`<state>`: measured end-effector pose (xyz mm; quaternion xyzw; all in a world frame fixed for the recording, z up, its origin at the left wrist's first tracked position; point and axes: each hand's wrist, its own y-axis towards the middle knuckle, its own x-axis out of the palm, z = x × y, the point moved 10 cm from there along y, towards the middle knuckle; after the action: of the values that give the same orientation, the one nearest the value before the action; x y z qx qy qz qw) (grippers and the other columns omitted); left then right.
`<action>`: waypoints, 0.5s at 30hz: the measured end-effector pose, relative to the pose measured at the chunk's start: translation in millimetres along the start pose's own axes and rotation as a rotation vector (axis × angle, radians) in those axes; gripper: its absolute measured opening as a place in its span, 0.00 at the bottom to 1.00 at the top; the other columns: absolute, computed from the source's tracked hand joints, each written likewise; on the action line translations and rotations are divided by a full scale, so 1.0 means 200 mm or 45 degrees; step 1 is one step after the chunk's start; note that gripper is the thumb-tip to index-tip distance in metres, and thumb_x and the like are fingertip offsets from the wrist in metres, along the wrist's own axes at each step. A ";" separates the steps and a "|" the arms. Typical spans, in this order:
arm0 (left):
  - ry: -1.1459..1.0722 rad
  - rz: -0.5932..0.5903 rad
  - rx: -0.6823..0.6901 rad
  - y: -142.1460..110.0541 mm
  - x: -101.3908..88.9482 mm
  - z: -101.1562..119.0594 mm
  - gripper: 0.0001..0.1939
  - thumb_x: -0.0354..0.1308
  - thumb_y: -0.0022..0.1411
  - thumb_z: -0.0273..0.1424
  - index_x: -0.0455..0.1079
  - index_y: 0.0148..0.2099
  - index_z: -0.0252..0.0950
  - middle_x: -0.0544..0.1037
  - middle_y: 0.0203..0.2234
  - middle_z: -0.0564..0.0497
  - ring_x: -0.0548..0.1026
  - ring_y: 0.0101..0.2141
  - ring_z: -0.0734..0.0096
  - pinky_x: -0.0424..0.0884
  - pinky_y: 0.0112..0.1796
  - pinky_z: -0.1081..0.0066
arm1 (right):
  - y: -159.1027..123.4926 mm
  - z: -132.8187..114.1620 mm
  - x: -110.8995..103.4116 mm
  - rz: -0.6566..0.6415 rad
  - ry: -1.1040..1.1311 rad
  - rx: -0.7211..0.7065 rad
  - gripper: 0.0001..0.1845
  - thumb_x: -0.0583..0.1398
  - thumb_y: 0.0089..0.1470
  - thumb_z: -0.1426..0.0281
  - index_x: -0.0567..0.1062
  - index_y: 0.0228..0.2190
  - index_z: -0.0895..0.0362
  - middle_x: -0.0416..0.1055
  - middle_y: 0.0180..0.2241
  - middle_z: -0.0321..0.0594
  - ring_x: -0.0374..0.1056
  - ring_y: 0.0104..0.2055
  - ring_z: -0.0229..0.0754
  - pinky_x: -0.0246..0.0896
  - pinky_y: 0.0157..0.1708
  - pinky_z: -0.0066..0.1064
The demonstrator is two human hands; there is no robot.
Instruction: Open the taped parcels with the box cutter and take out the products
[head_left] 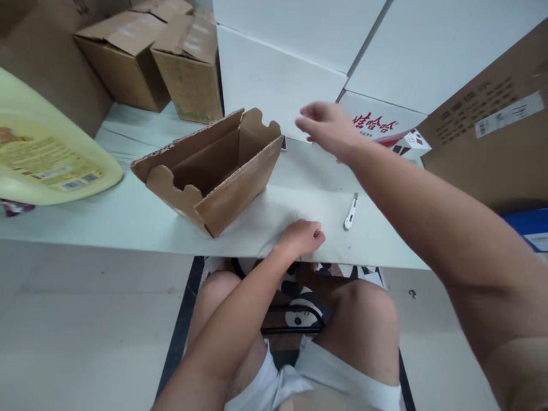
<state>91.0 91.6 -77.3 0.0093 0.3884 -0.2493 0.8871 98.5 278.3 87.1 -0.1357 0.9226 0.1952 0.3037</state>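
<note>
A small open cardboard box (214,165) with notched flaps lies tipped on the pale table (128,220), its opening facing up and left. My left hand (302,237) rests on the table's front edge to the right of the box, fingers curled into a loose fist with nothing visible in it. My right hand (327,128) hovers above the table behind the box, near a white carton with red lettering (377,123). Its fingers point left, slightly apart, and hold nothing. A small white cutter (351,211) lies on the table between my two arms.
A large yellow jug (47,154) lies at the left. Brown cartons (149,54) stand at the back left, big white boxes (282,68) at the back, a large brown carton (488,123) at the right. A small dark object (283,142) peeks out behind the open box. My knees are under the table.
</note>
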 end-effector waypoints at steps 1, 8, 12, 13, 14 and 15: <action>-0.008 0.004 -0.004 0.00 0.00 -0.01 0.12 0.51 0.67 0.34 0.73 0.32 0.40 0.81 0.30 0.46 0.77 0.35 0.58 0.62 0.32 0.65 | 0.11 -0.01 0.11 -0.070 -0.050 0.105 0.22 0.72 0.51 0.54 0.76 0.41 0.54 0.78 0.35 0.37 0.77 0.40 0.46 0.77 0.50 0.54; -0.076 0.030 0.000 -0.03 -0.07 -0.02 0.12 0.51 0.66 0.34 0.74 0.33 0.40 0.82 0.32 0.46 0.78 0.36 0.58 0.63 0.33 0.65 | 0.03 0.06 0.51 -0.561 0.171 0.683 0.21 0.75 0.45 0.58 0.72 0.23 0.55 0.64 0.16 0.32 0.68 0.18 0.40 0.68 0.19 0.34; -0.123 0.041 0.008 -0.06 -0.11 -0.04 0.12 0.52 0.66 0.36 0.74 0.34 0.41 0.83 0.33 0.46 0.79 0.36 0.59 0.62 0.32 0.65 | -0.34 0.09 0.28 -0.363 0.297 0.759 0.22 0.70 0.49 0.53 0.66 0.29 0.52 0.63 0.18 0.31 0.64 0.16 0.37 0.58 0.16 0.28; -0.130 0.042 0.008 -0.06 -0.11 -0.04 0.12 0.52 0.66 0.36 0.74 0.33 0.41 0.83 0.33 0.47 0.79 0.36 0.59 0.61 0.32 0.65 | -0.43 0.10 0.18 -0.276 0.324 0.759 0.21 0.66 0.50 0.51 0.64 0.30 0.52 0.64 0.19 0.32 0.65 0.17 0.38 0.60 0.17 0.29; -0.134 0.045 0.011 -0.06 -0.12 -0.05 0.12 0.52 0.66 0.37 0.74 0.33 0.41 0.83 0.33 0.47 0.79 0.36 0.59 0.62 0.32 0.65 | -0.53 0.14 0.05 -0.070 0.388 0.803 0.20 0.65 0.49 0.53 0.64 0.31 0.51 0.65 0.21 0.33 0.66 0.19 0.40 0.62 0.19 0.31; -0.134 0.050 0.016 -0.06 -0.12 -0.05 0.12 0.52 0.66 0.37 0.74 0.33 0.41 0.83 0.33 0.47 0.79 0.36 0.60 0.62 0.32 0.65 | -0.66 0.20 -0.10 0.158 0.420 0.874 0.16 0.63 0.49 0.55 0.66 0.32 0.51 0.67 0.24 0.36 0.69 0.22 0.42 0.66 0.22 0.34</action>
<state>64.6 93.3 -65.3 0.0093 0.3394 -0.2345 0.9109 182.3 181.9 32.5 0.0004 0.9772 -0.1316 0.1667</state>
